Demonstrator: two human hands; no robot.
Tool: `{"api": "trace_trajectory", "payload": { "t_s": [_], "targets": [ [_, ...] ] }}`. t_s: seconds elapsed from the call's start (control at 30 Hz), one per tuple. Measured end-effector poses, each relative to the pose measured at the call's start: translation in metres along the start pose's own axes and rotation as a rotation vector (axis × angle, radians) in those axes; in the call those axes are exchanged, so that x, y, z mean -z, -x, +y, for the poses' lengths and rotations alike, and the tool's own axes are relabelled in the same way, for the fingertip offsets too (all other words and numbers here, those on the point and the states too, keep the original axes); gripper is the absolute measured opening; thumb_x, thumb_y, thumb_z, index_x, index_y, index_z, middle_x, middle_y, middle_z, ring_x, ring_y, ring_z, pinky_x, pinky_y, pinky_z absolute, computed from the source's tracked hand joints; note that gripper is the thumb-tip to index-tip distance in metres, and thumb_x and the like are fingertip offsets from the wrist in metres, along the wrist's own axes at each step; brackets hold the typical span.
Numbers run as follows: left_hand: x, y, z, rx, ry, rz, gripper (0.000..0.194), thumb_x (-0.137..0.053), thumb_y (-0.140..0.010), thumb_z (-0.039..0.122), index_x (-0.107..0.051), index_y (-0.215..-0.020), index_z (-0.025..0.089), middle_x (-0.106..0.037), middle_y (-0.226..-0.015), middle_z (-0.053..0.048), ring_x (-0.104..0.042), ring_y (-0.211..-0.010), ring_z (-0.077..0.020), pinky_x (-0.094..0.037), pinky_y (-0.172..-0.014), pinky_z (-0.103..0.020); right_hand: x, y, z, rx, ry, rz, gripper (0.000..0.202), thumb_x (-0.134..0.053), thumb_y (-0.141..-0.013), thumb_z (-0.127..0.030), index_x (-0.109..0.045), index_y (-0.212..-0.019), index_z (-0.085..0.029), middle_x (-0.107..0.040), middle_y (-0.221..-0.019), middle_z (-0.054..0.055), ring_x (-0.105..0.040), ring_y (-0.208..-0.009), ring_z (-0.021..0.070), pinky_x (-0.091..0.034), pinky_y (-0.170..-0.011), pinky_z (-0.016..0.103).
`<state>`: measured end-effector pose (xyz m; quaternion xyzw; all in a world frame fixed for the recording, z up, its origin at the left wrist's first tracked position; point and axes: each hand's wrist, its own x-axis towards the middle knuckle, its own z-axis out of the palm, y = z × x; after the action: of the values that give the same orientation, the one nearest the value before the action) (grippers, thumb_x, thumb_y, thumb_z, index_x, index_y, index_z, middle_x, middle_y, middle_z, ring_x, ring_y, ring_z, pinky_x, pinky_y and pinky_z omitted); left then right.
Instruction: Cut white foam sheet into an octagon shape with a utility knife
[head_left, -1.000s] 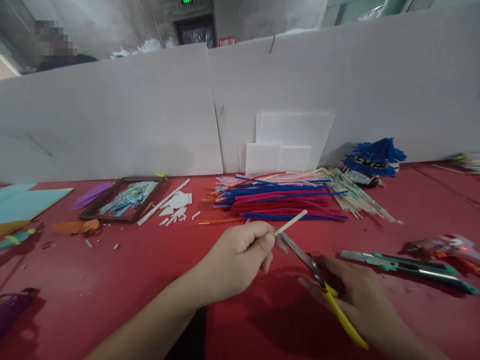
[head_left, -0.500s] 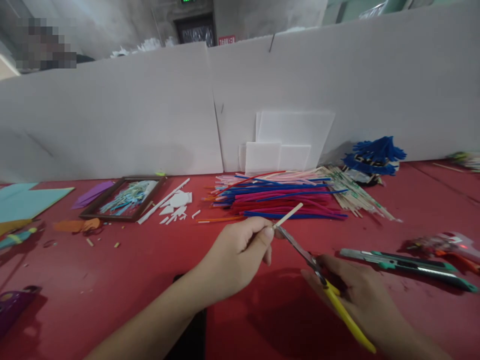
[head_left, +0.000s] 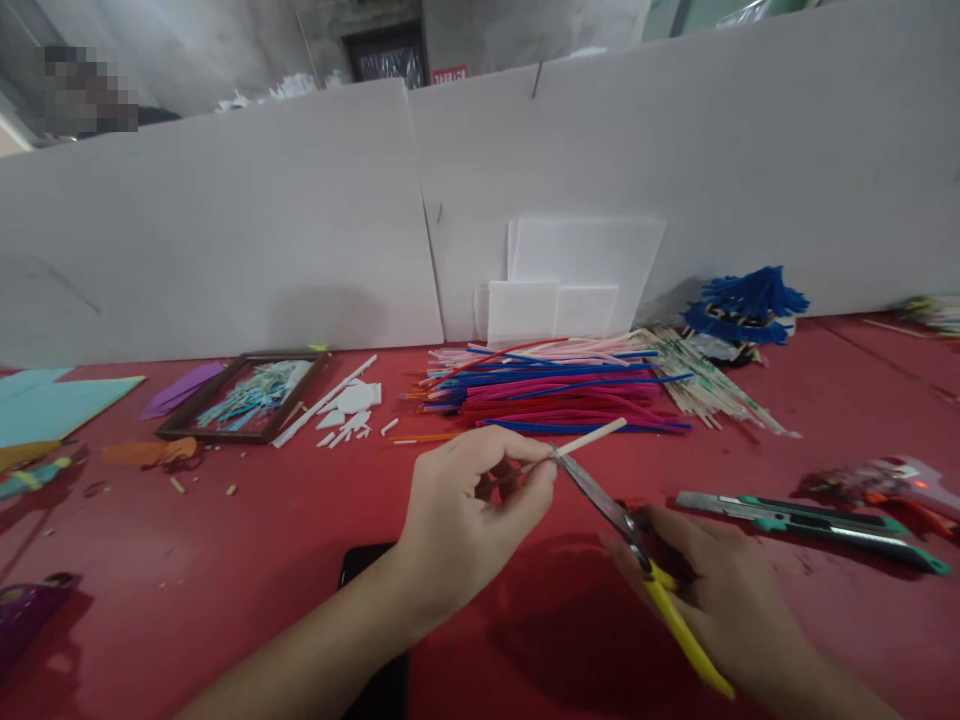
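Between thumb and fingertips, my left hand [head_left: 472, 515] pinches a thin pale wooden stick [head_left: 596, 435], whose free end points up to the right. My right hand [head_left: 712, 585] grips a pair of scissors [head_left: 686, 630] with yellow handles. The metal blades reach up to the left and meet the stick right beside my left fingertips. Whether the blades are fully closed on it I cannot tell. Behind my hands lies a pile of pipe cleaners [head_left: 555, 390] in blue, pink and red. Bamboo sticks [head_left: 712, 390] lie at the pile's right end.
Two utility knives [head_left: 810, 525] and a glue gun [head_left: 900, 485] lie at right. A blue fringed model [head_left: 750, 310] stands near the white board wall [head_left: 300, 220]. At left are a wooden frame [head_left: 244, 435] and white scraps [head_left: 356, 400]. A black phone-like object [head_left: 382, 670] lies under my left forearm.
My left hand has turned slightly and its fingers have opened out behind the pinch. The stick has tipped flatter and to the right. The scissors stay against it, their handles shifted slightly left.
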<state>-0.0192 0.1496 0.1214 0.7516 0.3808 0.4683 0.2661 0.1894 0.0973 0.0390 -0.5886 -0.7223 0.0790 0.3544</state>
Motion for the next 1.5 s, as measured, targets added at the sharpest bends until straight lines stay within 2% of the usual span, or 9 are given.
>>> {"api": "trace_trajectory", "payload": {
  "t_s": [0.13, 0.37, 0.47, 0.67, 0.83, 0.97, 1.3, 1.5],
  "targets": [
    [-0.002, 0.001, -0.001, 0.091, 0.141, -0.019, 0.003, -0.064, -0.082, 0.02, -0.067, -0.08, 0.02, -0.058, -0.061, 0.005, -0.047, -0.052, -0.0066, -0.037, -0.048, -0.019, 0.001, -0.003, -0.007, 0.031, -0.04, 0.026, 0.035, -0.053, -0.089, -0.045, -0.042, -0.061, -0.027, -0.041, -0.04, -0.007, -0.038, -0.033, 0.0112, -0.024, -0.034, 0.024],
    [-0.001, -0.006, 0.002, 0.284, 0.302, -0.094, 0.011, -0.065, -0.08, 0.026, -0.061, -0.073, 0.019, -0.049, -0.056, 0.006, -0.039, -0.049, -0.0066, -0.03, -0.045, -0.02, 0.003, -0.005, -0.008, 0.036, 0.001, 0.048, 0.034, -0.053, -0.089, -0.048, -0.047, -0.063, -0.026, -0.045, -0.042, -0.006, -0.038, -0.033, 0.011, -0.026, -0.035, 0.024],
    [-0.001, -0.008, 0.0, 0.332, 0.317, -0.132, 0.013, -0.067, -0.079, 0.03, -0.063, -0.075, 0.018, -0.052, -0.057, 0.005, -0.04, -0.05, -0.0069, -0.031, -0.046, -0.02, 0.004, -0.005, -0.008, 0.021, -0.021, 0.035, 0.035, -0.054, -0.088, -0.049, -0.046, -0.062, -0.026, -0.046, -0.043, -0.005, -0.038, -0.034, 0.0111, -0.027, -0.035, 0.024],
    [-0.001, -0.007, -0.005, 0.286, 0.33, -0.156, 0.012, -0.065, -0.08, 0.029, -0.07, -0.087, 0.02, -0.065, -0.072, 0.002, -0.047, -0.056, -0.0073, -0.038, -0.052, -0.02, 0.006, -0.007, -0.011, 0.048, -0.042, 0.063, 0.036, -0.053, -0.089, -0.049, -0.046, -0.062, -0.025, -0.043, -0.04, -0.007, -0.038, -0.031, 0.0105, -0.025, -0.033, 0.023],
    [0.001, -0.008, -0.005, 0.328, 0.258, -0.161, 0.016, -0.066, -0.079, 0.034, -0.072, -0.084, 0.021, -0.06, -0.062, 0.002, -0.043, -0.053, -0.0084, -0.034, -0.048, -0.021, 0.007, -0.008, -0.011, 0.066, -0.015, 0.068, 0.036, -0.053, -0.089, -0.048, -0.046, -0.063, -0.025, -0.048, -0.041, -0.005, -0.043, -0.031, 0.011, -0.029, -0.034, 0.023],
    [0.003, -0.008, -0.003, 0.358, 0.253, -0.167, 0.017, -0.066, -0.077, 0.036, -0.07, -0.078, 0.02, -0.061, -0.064, 0.001, -0.045, -0.055, -0.0097, -0.035, -0.049, -0.022, 0.006, -0.007, -0.009, 0.093, -0.011, 0.067, 0.034, -0.052, -0.091, -0.046, -0.048, -0.065, -0.025, -0.051, -0.043, -0.005, -0.044, -0.032, 0.0111, -0.03, -0.035, 0.022],
    [0.007, -0.013, -0.003, 0.329, 0.238, -0.228, 0.017, -0.064, -0.078, 0.035, -0.068, -0.076, 0.019, -0.063, -0.068, -0.002, -0.051, -0.06, -0.0117, -0.038, -0.051, -0.023, 0.005, -0.007, -0.009, 0.071, -0.025, 0.038, 0.036, -0.055, -0.088, -0.045, -0.043, -0.061, -0.025, -0.044, -0.042, -0.006, -0.039, -0.033, 0.0103, -0.026, -0.035, 0.023],
    [0.013, -0.015, -0.003, 0.33, 0.241, -0.288, 0.015, -0.067, -0.081, 0.034, -0.07, -0.079, 0.019, -0.06, -0.06, 0.003, -0.044, -0.049, -0.007, -0.035, -0.046, -0.02, 0.004, -0.006, -0.008, 0.054, -0.038, 0.033, 0.038, -0.054, -0.089, -0.051, -0.045, -0.062, -0.025, -0.044, -0.041, -0.006, -0.039, -0.032, 0.0103, -0.025, -0.034, 0.023]
  ]
}}
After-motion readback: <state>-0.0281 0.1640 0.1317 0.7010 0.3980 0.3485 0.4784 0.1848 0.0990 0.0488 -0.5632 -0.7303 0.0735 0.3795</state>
